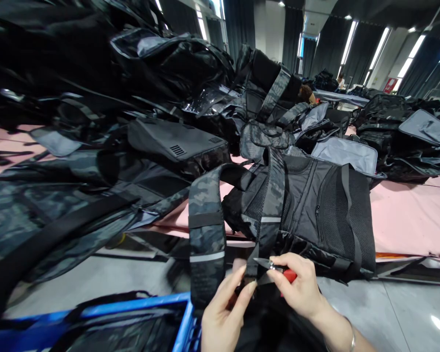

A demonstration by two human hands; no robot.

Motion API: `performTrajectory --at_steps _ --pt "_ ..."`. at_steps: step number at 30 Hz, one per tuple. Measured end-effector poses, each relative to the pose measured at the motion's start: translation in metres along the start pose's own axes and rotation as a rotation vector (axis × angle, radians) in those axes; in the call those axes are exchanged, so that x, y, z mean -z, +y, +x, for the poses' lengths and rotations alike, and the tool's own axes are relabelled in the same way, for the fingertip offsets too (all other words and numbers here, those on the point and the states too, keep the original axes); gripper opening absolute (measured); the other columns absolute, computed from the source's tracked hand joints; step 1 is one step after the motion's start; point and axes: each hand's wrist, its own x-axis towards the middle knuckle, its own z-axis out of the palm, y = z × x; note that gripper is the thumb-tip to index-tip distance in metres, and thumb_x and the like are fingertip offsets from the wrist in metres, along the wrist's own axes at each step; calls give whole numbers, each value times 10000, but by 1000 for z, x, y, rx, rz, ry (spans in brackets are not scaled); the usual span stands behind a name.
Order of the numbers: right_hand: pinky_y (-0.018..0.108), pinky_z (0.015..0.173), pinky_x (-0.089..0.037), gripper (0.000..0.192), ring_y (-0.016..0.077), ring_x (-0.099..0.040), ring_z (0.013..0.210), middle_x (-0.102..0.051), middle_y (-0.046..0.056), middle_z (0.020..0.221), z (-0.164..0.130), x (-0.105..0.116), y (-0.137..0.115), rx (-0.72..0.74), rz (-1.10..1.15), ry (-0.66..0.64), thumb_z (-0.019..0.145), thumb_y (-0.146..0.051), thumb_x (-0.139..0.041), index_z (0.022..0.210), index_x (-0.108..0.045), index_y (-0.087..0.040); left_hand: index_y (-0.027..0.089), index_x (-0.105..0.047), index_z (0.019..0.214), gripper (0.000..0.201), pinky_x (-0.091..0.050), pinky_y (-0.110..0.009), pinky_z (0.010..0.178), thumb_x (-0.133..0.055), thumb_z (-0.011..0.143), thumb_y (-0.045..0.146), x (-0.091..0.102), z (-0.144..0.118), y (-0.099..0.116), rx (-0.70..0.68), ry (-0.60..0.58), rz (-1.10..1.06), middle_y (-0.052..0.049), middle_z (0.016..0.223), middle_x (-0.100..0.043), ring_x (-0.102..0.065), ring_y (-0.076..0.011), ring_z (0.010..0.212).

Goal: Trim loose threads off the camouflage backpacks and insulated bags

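Note:
A black backpack (304,210) lies on its front at the table edge, with its mesh back panel up. Its two camouflage shoulder straps (207,234) hang toward me over the edge. My left hand (229,305) pinches the lower end of the nearer webbing strap (252,266). In my right hand (297,283) are small scissors with red handles (289,275); their pointed metal blades aim left, close beside the webbing. The fingers partly cover the handles. A loop of dark webbing (348,205) lies across the back panel.
Piles of dark backpacks (176,68) crowd the pink-covered table (414,215), at left, behind and at right. Below on the left stands a blue crate (185,318) with dark bags in it. A person (308,94) is partly visible behind the bags.

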Motion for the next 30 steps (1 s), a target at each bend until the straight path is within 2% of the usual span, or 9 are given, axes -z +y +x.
performTrajectory --at_steps 3,7,11,14,18,22,30 --pt "217 599 -510 100 128 -631 628 -691 14 734 -1 5 0 -86 62 -24 797 -259 -593 827 -648 -180 247 -701 1030 507 -574 -305 542 -665 640 569 0 1 -3 20 7 -14 -38 814 -715 -657 -223 706" --pt "214 626 -505 118 122 -624 635 -685 7 749 -2 10 -4 -92 38 -77 774 -262 -619 858 -649 -185 216 -678 1083 558 -517 -253 417 -654 655 573 1 -2 -1 51 24 1 -37 719 -698 -621 -184 576" --pt "225 653 -506 135 135 -640 682 -696 22 777 -2 9 -2 -47 37 -95 788 -281 -618 881 -647 -188 245 -705 1023 465 -571 -302 530 -663 664 537 3 -4 6 41 -47 5 -21 675 -680 -642 -208 642" --pt "233 647 -504 121 140 -643 681 -701 31 772 -4 6 2 -7 34 -70 805 -274 -599 873 -647 -186 253 -714 998 443 -587 -341 608 -665 658 533 3 -3 4 39 -41 2 -19 674 -678 -654 -226 687" --pt "231 614 -497 118 134 -634 640 -695 27 740 -7 7 4 -29 25 -39 819 -280 -575 836 -642 -184 244 -727 957 458 -589 -360 632 -660 635 564 1 0 -5 17 -30 13 -27 683 -682 -660 -246 725" --pt "227 607 -497 153 131 -623 628 -686 20 746 -7 13 1 -16 -7 -91 791 -322 -608 866 -631 -190 250 -722 963 443 -589 -363 639 -661 641 548 0 0 -7 25 -31 15 -24 713 -694 -661 -242 733" --pt "226 608 -502 190 132 -619 632 -680 23 738 -5 8 -1 73 -22 -123 804 -343 -609 918 -623 -192 225 -727 931 431 -578 -356 729 -689 624 524 1 -3 4 25 -46 16 -55 968 -711 -659 -259 869"
